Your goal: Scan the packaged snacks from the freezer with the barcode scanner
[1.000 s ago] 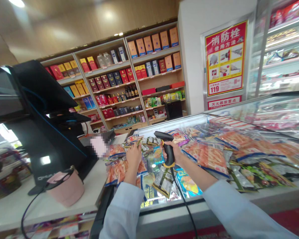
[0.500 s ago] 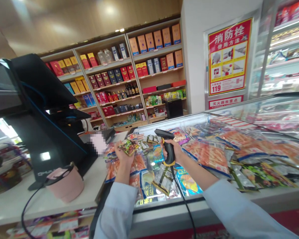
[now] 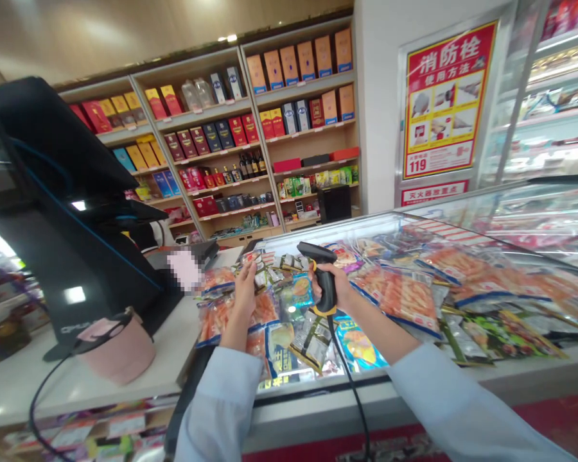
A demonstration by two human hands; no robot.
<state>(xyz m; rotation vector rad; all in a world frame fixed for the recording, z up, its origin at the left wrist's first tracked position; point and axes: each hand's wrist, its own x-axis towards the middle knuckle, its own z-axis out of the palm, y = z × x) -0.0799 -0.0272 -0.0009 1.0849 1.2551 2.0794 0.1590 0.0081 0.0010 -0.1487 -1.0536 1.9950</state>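
Wooden shelves (image 3: 264,138) of boxed liquor line the back wall of the shop, beside a red and yellow fire-hydrant poster (image 3: 446,99). Along the near side runs a glass-topped chest freezer (image 3: 318,393) heaped with sealed snack packets (image 3: 399,296), many holding orange strips. To its left, a white counter (image 3: 173,340) carries a black POS terminal (image 3: 62,192) and a pink container (image 3: 118,350). The right hand (image 3: 330,285) wraps closed around the grip of a black barcode scanner (image 3: 324,276), held above the middle of the freezer, its black cable (image 3: 349,378) dropping over the front edge. The left hand (image 3: 245,296) stands upright over the packets near the freezer's counter-side corner, fingers raised close together; whether they pinch a packet, I cannot tell.
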